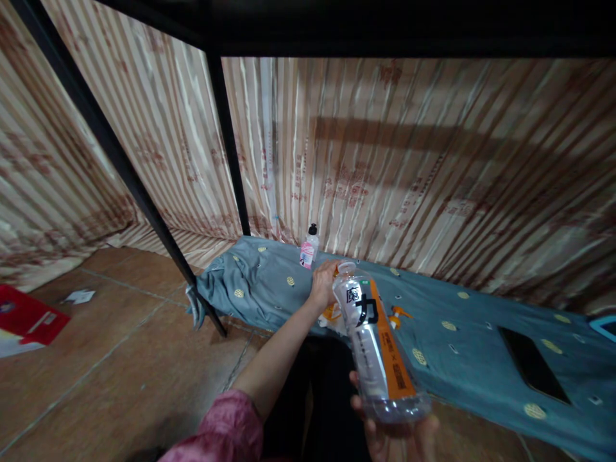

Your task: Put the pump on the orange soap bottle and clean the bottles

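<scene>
A clear plastic bottle [373,340] with an orange and silver label tilts in front of me, its mouth up and no cap on it. My right hand [392,433] grips it around the base. Beside the bottle's neck, my left hand [323,283] has its fingers closed. A bit of orange shows at those fingertips, but the bottle partly hides it and I cannot tell what it is. Under that hand lies an orange and white packet [332,316] on the blue-grey bedsheet [269,276]. A small orange item [398,316] lies right of the bottle.
A pump-top bottle [309,247] with a pink label stands at the back of the bed by the striped curtain [385,160]. On the right lies a black phone [533,362]. Black bed posts [228,141] rise at left. A red box [31,317] rests on the tiled floor.
</scene>
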`<state>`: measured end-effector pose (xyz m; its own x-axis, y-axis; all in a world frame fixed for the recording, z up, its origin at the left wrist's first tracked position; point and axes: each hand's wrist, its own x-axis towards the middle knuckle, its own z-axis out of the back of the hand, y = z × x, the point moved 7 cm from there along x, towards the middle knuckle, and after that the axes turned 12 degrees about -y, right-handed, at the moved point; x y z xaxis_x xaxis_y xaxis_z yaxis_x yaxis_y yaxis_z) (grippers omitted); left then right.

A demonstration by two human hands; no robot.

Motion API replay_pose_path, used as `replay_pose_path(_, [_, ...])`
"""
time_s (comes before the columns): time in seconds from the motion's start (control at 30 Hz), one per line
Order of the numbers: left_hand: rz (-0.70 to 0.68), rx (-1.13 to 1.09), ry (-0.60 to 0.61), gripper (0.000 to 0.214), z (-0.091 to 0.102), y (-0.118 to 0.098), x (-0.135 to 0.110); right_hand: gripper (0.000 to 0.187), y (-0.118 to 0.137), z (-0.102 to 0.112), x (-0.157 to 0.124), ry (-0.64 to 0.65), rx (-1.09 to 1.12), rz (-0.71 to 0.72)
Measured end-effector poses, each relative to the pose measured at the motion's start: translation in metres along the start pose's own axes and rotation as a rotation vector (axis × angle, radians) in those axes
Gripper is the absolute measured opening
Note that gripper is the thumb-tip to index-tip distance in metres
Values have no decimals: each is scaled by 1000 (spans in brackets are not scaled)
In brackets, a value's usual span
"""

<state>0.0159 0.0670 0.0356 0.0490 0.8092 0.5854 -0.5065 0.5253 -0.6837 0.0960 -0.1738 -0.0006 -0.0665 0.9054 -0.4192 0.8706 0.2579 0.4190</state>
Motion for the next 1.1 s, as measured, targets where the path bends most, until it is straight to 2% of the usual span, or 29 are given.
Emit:
replay_pose_path(0.4, [32,-14,-5,30,3,4,-5,53,-3,1,2,7,7,1])
replay_pose_path(0.77, [47,-39,-35,20,3,3,-4,54,-2,0,0,-13,-8,40])
replay_pose_path(0.93, [53,-31,-36,20,3,2,-4,53,-4,-1,0,-8,6,-7])
replay_pose_path(1.1, [50,-42,-20,22,4,1,-6,56,-4,4,0,2,16,22])
